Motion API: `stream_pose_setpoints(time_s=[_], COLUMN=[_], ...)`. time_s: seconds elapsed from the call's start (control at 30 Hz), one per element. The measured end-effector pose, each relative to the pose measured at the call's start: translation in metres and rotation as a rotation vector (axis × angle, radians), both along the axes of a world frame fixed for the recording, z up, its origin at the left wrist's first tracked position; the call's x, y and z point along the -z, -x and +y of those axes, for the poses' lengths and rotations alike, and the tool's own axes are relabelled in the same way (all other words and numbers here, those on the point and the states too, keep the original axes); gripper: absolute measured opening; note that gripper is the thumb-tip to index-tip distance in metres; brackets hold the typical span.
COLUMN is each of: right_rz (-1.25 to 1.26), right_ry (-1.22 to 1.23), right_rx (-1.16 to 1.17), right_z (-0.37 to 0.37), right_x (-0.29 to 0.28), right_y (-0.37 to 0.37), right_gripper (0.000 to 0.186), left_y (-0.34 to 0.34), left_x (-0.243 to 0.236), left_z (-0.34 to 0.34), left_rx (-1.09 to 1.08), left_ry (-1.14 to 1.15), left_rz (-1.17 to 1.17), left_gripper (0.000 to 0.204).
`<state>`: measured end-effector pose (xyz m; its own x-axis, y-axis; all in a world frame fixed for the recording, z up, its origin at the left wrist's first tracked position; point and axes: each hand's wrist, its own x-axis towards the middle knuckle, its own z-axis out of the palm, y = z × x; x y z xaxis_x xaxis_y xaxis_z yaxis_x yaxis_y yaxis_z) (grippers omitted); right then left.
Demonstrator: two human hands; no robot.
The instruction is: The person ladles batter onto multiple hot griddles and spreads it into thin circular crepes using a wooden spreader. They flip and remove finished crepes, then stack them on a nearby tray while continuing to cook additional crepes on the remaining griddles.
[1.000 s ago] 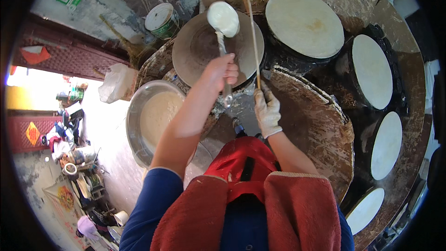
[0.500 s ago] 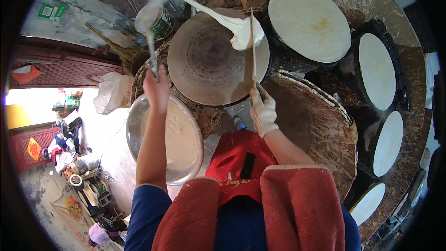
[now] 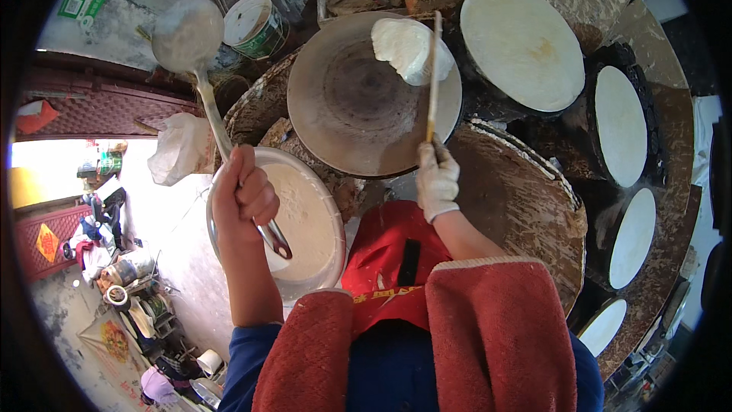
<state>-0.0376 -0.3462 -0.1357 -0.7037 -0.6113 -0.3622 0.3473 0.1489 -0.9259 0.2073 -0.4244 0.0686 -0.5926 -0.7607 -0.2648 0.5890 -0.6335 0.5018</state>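
Observation:
My left hand (image 3: pixel 242 192) grips the handle of a long metal ladle (image 3: pixel 187 34), its batter-coated bowl raised at the upper left. Below that hand sits a metal basin (image 3: pixel 329 206) filled with pale batter. My right hand (image 3: pixel 437 179), in a white glove, holds a thin wooden stick (image 3: pixel 433 76) upright over a round dark griddle (image 3: pixel 351 107). A blob of white batter (image 3: pixel 408 47) lies at the griddle's far right edge, beside the stick.
Several more round griddles with pale thin pancakes curve to the right, the nearest large one (image 3: pixel 522 42) at the top. A white bucket (image 3: pixel 255 24) stands at the top left and a white bag (image 3: pixel 181 149) lies left of the basin.
My left hand swung the ladle from over the griddle out to the left, above the basin. The poured batter now sits as a blob on the griddle. My right hand stayed with the stick.

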Motion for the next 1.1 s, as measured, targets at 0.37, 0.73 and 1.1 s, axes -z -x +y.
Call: stream_pose_setpoints(time_s=[0.37, 0.73, 1.1], right_rz=[0.22, 0.313, 0.222], right_ry=[-0.179, -0.24, -0.146], right_rx=[-0.278, -0.684, -0.931], right_z=[-0.043, -0.081, -0.101], right_x=[-0.016, -0.064, -0.034], right_y=[0.029, 0.038, 0.084], right_gripper=[0.046, 0.041, 0.04], left_y=[-0.059, -0.025, 0.009], left_x=[-0.001, 0.021, 0.021], left_z=[0.045, 0.084, 0.101], left_rx=[-0.28, -0.447, -0.64], left_ry=[0.095, -0.274, -0.415], left_rz=[-0.285, -0.434, -0.437], left_gripper=[0.026, 0.036, 0.036])
